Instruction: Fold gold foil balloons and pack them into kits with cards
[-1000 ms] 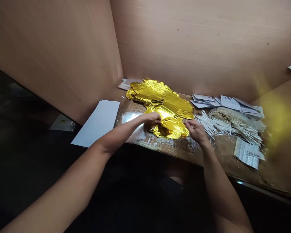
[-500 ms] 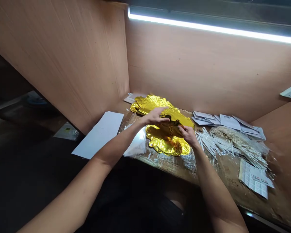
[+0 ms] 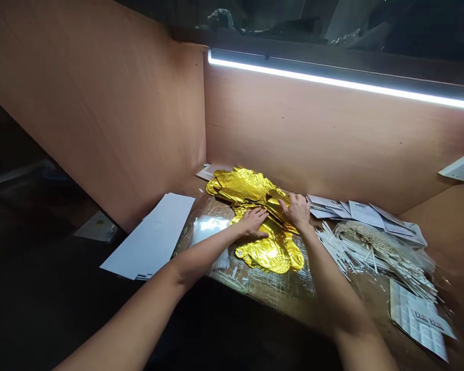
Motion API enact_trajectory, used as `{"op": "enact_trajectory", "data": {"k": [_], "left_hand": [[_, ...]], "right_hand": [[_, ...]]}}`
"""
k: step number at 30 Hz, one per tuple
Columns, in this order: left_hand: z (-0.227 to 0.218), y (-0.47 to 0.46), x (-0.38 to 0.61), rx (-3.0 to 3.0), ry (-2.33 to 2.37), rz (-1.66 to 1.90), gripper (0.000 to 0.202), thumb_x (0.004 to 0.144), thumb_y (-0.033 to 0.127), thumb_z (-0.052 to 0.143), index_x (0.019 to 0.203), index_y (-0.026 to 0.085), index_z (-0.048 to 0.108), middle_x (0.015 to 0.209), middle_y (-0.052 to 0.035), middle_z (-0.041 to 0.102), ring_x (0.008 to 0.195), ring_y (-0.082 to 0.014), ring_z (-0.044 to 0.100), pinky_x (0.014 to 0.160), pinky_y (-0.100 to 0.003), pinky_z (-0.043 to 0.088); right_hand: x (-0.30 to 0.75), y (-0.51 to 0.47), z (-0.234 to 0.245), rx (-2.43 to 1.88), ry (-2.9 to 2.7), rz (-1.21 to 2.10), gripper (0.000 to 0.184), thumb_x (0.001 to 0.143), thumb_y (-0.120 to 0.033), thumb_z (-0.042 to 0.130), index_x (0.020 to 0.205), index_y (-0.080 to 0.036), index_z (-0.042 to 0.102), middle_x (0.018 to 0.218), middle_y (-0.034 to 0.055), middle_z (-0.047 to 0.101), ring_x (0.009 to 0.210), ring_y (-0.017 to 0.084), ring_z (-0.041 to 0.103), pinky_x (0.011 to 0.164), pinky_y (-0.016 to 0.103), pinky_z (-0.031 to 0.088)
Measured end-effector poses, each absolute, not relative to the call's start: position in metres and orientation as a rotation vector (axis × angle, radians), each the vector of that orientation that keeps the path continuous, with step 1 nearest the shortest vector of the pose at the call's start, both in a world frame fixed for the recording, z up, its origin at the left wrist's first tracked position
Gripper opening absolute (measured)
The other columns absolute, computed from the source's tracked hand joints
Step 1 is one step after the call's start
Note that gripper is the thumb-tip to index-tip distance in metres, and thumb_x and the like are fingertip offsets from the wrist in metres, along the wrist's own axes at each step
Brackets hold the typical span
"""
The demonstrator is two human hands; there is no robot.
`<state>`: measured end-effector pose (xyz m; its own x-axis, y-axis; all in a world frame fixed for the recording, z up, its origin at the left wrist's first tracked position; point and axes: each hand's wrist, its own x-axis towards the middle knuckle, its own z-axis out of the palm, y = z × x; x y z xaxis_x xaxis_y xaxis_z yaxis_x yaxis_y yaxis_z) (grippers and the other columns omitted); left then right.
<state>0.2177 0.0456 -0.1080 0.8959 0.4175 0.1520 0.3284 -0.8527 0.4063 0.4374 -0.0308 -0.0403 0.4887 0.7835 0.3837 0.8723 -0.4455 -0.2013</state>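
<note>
2 bare hands work before me over a pile of gold foil shapes (image 3: 268, 252), which lies mid-table between them and spreads back toward the corner. From my remote post I see the left hand (image 3: 253, 223) laid flat on the foil, palm down, fingers a little apart. The right hand (image 3: 298, 210) curves over a raised foil fold at the pile's right side; I cannot tell whether its thumb and fingers pinch the fold or only press it.

Right of that hand I have 1 clear plastic bag (image 3: 424, 260), lying on its side, with a thick bundle of white sticks (image 3: 394, 263) in it. More sticks (image 3: 334, 247) lie loose just beside it, on the side nearer the hand. Behind the bag, folded papers (image 3: 365, 214) overlap near the back wall; in front lies a printed sheet (image 3: 413, 317), with 1 small slip on it.

Near the left forearm I make out clear plastic (image 3: 211, 232) lying flat on the table (image 3: 270, 296); glare keeps me from telling what it holds. Further left sit white sheets (image 3: 150, 237), and beyond the side panel (image 3: 100, 123), 1 pale packet (image 3: 96, 226) showing a small yellow patch.
</note>
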Motion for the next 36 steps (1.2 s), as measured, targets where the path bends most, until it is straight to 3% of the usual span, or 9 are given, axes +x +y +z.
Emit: {"op": "enact_trajectory", "data": {"k": [5,10,14,17,20,22,25,31,36], "left_hand": [[-0.093,0.070,0.241,2.499,0.751,0.556,0.047,0.102,0.035,0.055,0.144,0.013,0.056,0.145,-0.0193,0.064,0.135,-0.0294,0.060,0.116,-0.045,0.048],[-0.082,0.087,0.274,2.520,0.765,0.477,0.059,0.092,0.018,0.060,0.151,0.014,0.051,0.137,-0.0186,0.069,0.126,-0.0315,0.065,0.110,-0.047,0.053],[-0.070,0.085,0.288,2.612,0.666,0.445,0.069,0.086,0.012,0.065,0.153,0.019,0.052,0.162,-0.0179,0.050,0.148,-0.0359,0.047,0.121,-0.054,0.042],[-0.045,0.078,0.289,2.801,0.505,0.552,0.054,0.091,0.018,0.065,0.145,0.022,0.060,0.171,-0.0150,0.040,0.159,-0.0371,0.031,0.123,-0.059,0.036],[-0.018,0.060,0.278,3.030,0.263,0.801,0.027,0.102,0.018,0.051,0.122,0.017,0.070,0.151,-0.0148,0.062,0.154,-0.0319,0.041,0.118,-0.054,0.037],[-0.014,0.036,0.259,3.103,0.089,0.896,0.027,0.107,0.019,0.044,0.111,0.016,0.071,0.132,-0.0139,0.072,0.142,-0.0282,0.054,0.113,-0.047,0.039],[-0.036,-0.017,0.213,3.145,-0.087,0.872,0.027,0.109,0.021,0.044,0.104,0.016,0.070,0.111,-0.0113,0.076,0.112,-0.0226,0.068,0.095,-0.038,0.045],[-0.122,-0.120,0.114,3.035,0.033,0.718,0.019,0.107,0.020,0.052,0.100,0.019,0.070,0.109,-0.0081,0.077,0.116,-0.0214,0.067,0.095,-0.039,0.041],[-0.141,-0.134,0.088,2.778,0.075,0.577,0.017,0.107,0.024,0.054,0.105,0.019,0.070,0.106,-0.0061,0.078,0.108,-0.0207,0.070,0.090,-0.036,0.046]], "right_hand": [[0.431,-0.049,-0.068,-2.510,-1.370,-0.287,0.055,0.109,-0.054,0.039,0.122,-0.009,0.068,0.111,0.0231,0.068,0.102,0.034,0.061,0.085,0.041,0.041],[0.413,-0.051,-0.086,-2.457,-1.705,-0.297,0.036,0.103,-0.049,0.059,0.108,-0.016,0.074,0.115,0.0199,0.070,0.107,0.032,0.060,0.086,0.040,0.037],[0.416,-0.043,-0.063,-2.369,-1.877,-0.391,0.028,0.105,-0.025,0.051,0.093,-0.018,0.076,0.097,0.0159,0.075,0.096,0.028,0.059,0.086,0.040,0.033],[0.427,-0.052,-0.024,-2.285,-1.914,-0.506,0.030,0.105,-0.019,0.046,0.099,-0.016,0.076,0.101,0.0180,0.075,0.099,0.030,0.058,0.090,0.043,0.032],[0.424,-0.087,0.007,-2.108,-2.014,-0.638,0.027,0.104,-0.016,0.047,0.101,-0.014,0.074,0.102,0.0176,0.074,0.099,0.030,0.058,0.092,0.044,0.032],[0.408,-0.125,0.010,-1.890,-2.140,-0.728,0.022,0.105,-0.017,0.050,0.102,-0.016,0.072,0.101,0.0141,0.075,0.097,0.028,0.059,0.092,0.043,0.034],[0.370,-0.188,-0.016,-1.705,-2.269,-0.701,0.016,0.106,-0.019,0.056,0.115,-0.019,0.070,0.109,0.0115,0.076,0.099,0.027,0.063,0.090,0.042,0.035],[0.300,-0.281,-0.112,-1.700,-2.117,-0.351,0.018,0.106,-0.013,0.056,0.116,-0.021,0.069,0.115,0.0112,0.079,0.112,0.028,0.071,0.096,0.043,0.039],[0.279,-0.307,-0.134,-1.767,-1.814,-0.066,0.026,0.103,-0.010,0.051,0.115,-0.023,0.070,0.120,0.0095,0.080,0.115,0.028,0.074,0.096,0.043,0.042]]}}
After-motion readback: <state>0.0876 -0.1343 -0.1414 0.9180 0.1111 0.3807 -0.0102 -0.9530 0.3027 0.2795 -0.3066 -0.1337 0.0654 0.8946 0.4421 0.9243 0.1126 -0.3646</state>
